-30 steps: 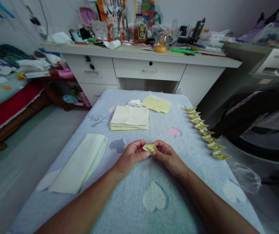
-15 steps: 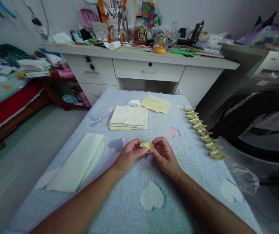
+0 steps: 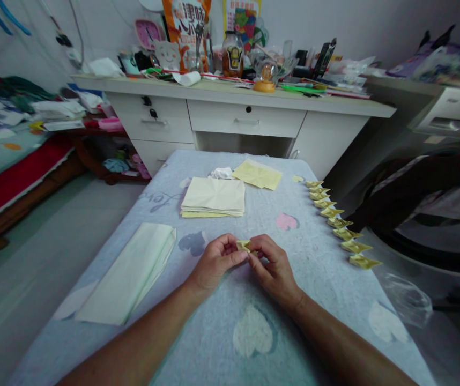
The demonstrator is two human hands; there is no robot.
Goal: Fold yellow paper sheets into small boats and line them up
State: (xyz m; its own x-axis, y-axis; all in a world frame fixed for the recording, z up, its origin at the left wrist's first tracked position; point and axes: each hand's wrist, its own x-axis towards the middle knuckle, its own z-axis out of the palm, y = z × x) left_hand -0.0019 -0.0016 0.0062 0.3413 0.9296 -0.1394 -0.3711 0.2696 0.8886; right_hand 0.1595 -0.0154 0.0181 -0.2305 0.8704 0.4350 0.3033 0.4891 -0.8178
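Note:
A small piece of folded yellow paper [image 3: 243,245] is pinched between my two hands above the middle of the cloth-covered table. My left hand [image 3: 217,261] grips its left side with thumb and fingers, and my right hand [image 3: 272,266] closes on its right side. Fingers hide part of the folds. Several folded yellow paper boats [image 3: 356,246] stand in a row along the table's right edge. Beyond my hands lies a stack of cream paper sheets [image 3: 214,195], with yellow sheets [image 3: 259,174] behind it to the right.
To the left, a folded pale-green paper bundle [image 3: 129,273] lies on the blue heart-patterned tablecloth [image 3: 198,343]. A crumpled white tissue [image 3: 221,172] sits behind the stack. The cluttered white desk [image 3: 246,96] stands at the far end, a washing machine [image 3: 447,118] to the right.
Both hands still hold the folded paper. The right fingers have closed in over its right end, so less of it shows. The whole view has shifted slightly.

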